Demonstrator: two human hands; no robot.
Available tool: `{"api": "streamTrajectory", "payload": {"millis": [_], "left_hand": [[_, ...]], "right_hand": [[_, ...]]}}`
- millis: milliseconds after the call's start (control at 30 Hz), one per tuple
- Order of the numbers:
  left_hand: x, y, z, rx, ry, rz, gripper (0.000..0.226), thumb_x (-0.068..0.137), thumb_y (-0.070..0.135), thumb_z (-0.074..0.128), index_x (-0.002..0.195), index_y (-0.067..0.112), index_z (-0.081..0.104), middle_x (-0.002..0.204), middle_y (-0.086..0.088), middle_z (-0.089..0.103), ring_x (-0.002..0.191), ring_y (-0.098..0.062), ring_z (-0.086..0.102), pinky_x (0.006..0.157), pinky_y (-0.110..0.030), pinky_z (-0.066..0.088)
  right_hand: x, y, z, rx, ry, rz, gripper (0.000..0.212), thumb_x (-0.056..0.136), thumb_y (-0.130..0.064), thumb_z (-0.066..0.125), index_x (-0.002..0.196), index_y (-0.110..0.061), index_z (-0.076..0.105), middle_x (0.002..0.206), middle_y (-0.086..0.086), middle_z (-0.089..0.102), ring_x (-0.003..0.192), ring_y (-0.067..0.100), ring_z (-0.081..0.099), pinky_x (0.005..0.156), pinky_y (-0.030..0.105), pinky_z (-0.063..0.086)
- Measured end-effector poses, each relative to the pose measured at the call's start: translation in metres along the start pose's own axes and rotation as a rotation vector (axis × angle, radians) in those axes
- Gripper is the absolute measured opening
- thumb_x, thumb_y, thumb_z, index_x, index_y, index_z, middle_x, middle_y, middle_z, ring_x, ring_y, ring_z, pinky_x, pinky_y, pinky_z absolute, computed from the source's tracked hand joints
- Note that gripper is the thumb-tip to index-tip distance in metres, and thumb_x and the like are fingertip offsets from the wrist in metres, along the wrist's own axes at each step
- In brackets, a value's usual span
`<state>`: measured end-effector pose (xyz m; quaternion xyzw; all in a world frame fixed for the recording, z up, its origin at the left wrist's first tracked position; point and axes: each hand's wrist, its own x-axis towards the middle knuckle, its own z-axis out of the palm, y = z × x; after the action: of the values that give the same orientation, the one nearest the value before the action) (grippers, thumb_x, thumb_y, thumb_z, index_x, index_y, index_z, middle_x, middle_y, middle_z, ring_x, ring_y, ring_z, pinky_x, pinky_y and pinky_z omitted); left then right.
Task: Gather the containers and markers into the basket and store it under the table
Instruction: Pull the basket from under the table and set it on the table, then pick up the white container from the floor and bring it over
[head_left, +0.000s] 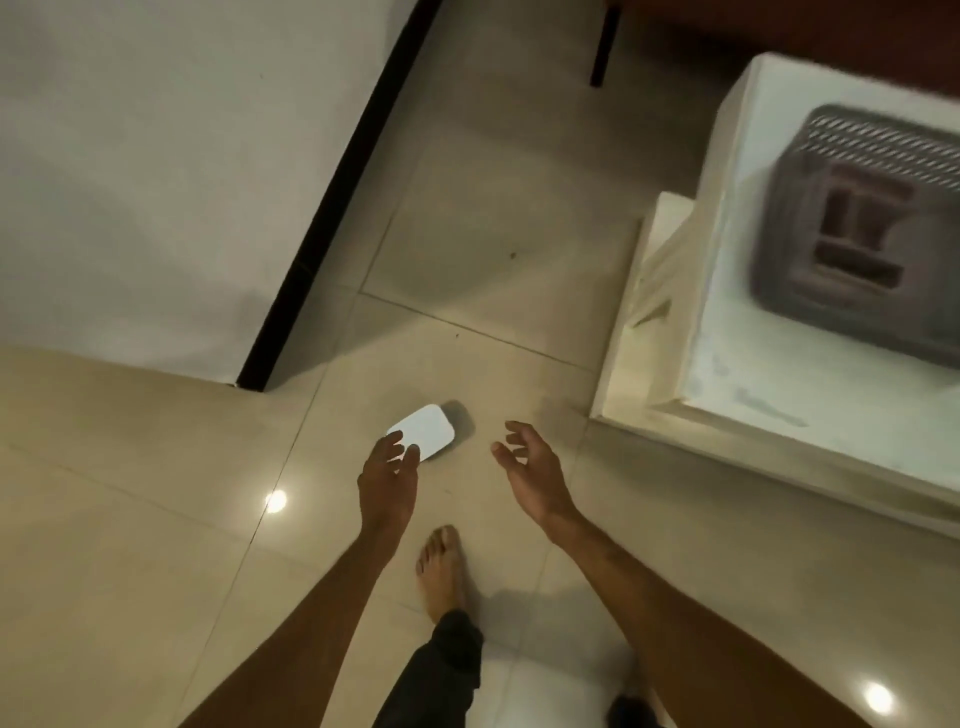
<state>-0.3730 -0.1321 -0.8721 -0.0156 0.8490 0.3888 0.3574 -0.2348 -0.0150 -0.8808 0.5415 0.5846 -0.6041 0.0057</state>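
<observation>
Lying flat on the floor (156, 519): a small white container (423, 430), rectangular with rounded corners, smooth and blank on top, throwing a soft shadow to its right. Overlapped at its near corner by the left hand (388, 480), fingers (410, 457) loosely curled and slightly apart above that corner; whether touching the container or just above it, cannot tell. Not pinched between thumb and fingers. Hanging just beside, to the right and clear of the container: the right hand (532, 467), empty, fingers spread and bent, palm turned inward. Both forearms bare, reaching down from the lower edge of the view.

Standing on a white table (779, 405) at the right, well apart from the container: a grey basket (857, 234), blurred, with slotted walls and darker shapes inside, too smeared to identify.

Underfoot, large glossy beige tiles with thin joints, two bright lamp reflections. One bare foot (440, 571) below a dark trouser leg (436, 675), planted just behind the hands. At the upper left, a white wall (156, 156) edged with a black skirting strip (332, 208). At the top, a thin dark leg (605, 47) of some furniture.
</observation>
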Motion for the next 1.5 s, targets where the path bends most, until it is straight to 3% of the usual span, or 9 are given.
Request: {"api": "streamTrajectory", "payload": {"millis": [200, 333, 467, 700, 933, 1067, 1133, 1367, 1500], "left_hand": [[0.122, -0.086, -0.007, 0.020, -0.015, -0.107, 0.038, 0.095, 0.024, 0.063, 0.132, 0.018, 0.057, 0.130, -0.008, 0.060, 0.111, -0.024, 0.057, 0.092, -0.032, 0.047], [0.188, -0.154, 0.018, -0.035, -0.026, -0.301, 0.055, 0.094, 0.026, 0.064, 0.145, 0.017, 0.045, 0.148, -0.013, 0.047, 0.131, -0.031, 0.050, 0.110, -0.043, 0.042], [0.224, -0.201, 0.047, -0.124, -0.087, -0.403, 0.064, 0.095, 0.025, 0.062, 0.152, 0.018, 0.033, 0.150, -0.013, 0.043, 0.130, -0.034, 0.049, 0.109, -0.049, 0.044], [0.221, -0.183, 0.052, -0.227, -0.096, -0.267, 0.045, 0.098, 0.009, 0.054, 0.143, 0.015, 0.050, 0.138, -0.013, 0.053, 0.123, -0.035, 0.055, 0.098, -0.050, 0.054], [0.115, -0.065, 0.020, -0.112, -0.133, 0.071, 0.037, 0.099, 0.012, 0.054, 0.136, 0.016, 0.058, 0.118, -0.008, 0.065, 0.105, -0.027, 0.065, 0.080, -0.040, 0.062], [0.032, 0.014, 0.016, -0.011, -0.160, 0.263, 0.035, 0.100, 0.017, 0.055, 0.135, 0.014, 0.058, 0.115, -0.008, 0.068, 0.098, -0.025, 0.070, 0.071, -0.034, 0.063], [-0.008, 0.050, 0.024, 0.018, -0.181, 0.319, 0.034, 0.100, 0.017, 0.055, 0.133, 0.016, 0.060, 0.110, -0.006, 0.070, 0.090, -0.022, 0.073, 0.069, -0.033, 0.064], [-0.159, 0.147, 0.120, 0.008, -0.343, 0.432, 0.029, 0.099, 0.016, 0.055, 0.120, 0.035, 0.062, 0.095, 0.001, 0.074, 0.064, -0.022, 0.076, 0.061, -0.027, 0.062], [-0.233, 0.168, 0.211, 0.019, -0.421, 0.418, 0.029, 0.098, 0.012, 0.055, 0.123, 0.022, 0.066, 0.091, -0.002, 0.075, 0.061, -0.024, 0.075, 0.061, -0.032, 0.063]], "right_hand": [[0.102, 0.036, 0.108, -0.048, -0.026, 0.069, 0.051, 0.097, -0.026, 0.062, 0.144, -0.011, 0.048, 0.142, 0.012, 0.055, 0.128, 0.028, 0.053, 0.110, 0.043, 0.042], [0.165, 0.084, 0.158, -0.097, -0.058, 0.136, 0.062, 0.099, -0.028, 0.058, 0.154, -0.016, 0.033, 0.156, 0.010, 0.040, 0.141, 0.027, 0.042, 0.116, 0.039, 0.034], [0.204, 0.124, 0.186, -0.100, -0.079, 0.159, 0.070, 0.099, -0.025, 0.058, 0.158, -0.017, 0.020, 0.162, 0.009, 0.029, 0.145, 0.029, 0.035, 0.117, 0.037, 0.030], [0.195, 0.121, 0.175, 0.008, -0.020, 0.098, 0.039, 0.098, -0.009, 0.050, 0.138, -0.011, 0.054, 0.134, 0.012, 0.061, 0.120, 0.029, 0.057, 0.100, 0.041, 0.049], [0.100, 0.029, 0.094, 0.140, 0.166, -0.046, 0.037, 0.100, -0.013, 0.052, 0.137, -0.008, 0.055, 0.131, 0.012, 0.061, 0.115, 0.029, 0.060, 0.094, 0.051, 0.055], [0.029, -0.016, 0.020, 0.286, 0.268, -0.125, 0.036, 0.102, -0.021, 0.054, 0.136, -0.009, 0.056, 0.127, 0.007, 0.061, 0.106, 0.020, 0.063, 0.074, 0.027, 0.062], [-0.001, -0.032, -0.021, 0.339, 0.318, -0.158, 0.033, 0.102, -0.020, 0.055, 0.133, -0.012, 0.059, 0.122, 0.005, 0.063, 0.101, 0.018, 0.064, 0.071, 0.026, 0.062], [-0.090, -0.029, -0.206, 0.487, 0.488, -0.206, 0.031, 0.103, -0.024, 0.052, 0.127, -0.010, 0.064, 0.115, 0.005, 0.067, 0.100, 0.011, 0.066, 0.068, 0.027, 0.062], [-0.126, 0.013, -0.314, 0.478, 0.600, -0.181, 0.031, 0.103, -0.022, 0.051, 0.129, -0.009, 0.063, 0.114, 0.008, 0.066, 0.099, 0.018, 0.067, 0.068, 0.028, 0.063]]}}
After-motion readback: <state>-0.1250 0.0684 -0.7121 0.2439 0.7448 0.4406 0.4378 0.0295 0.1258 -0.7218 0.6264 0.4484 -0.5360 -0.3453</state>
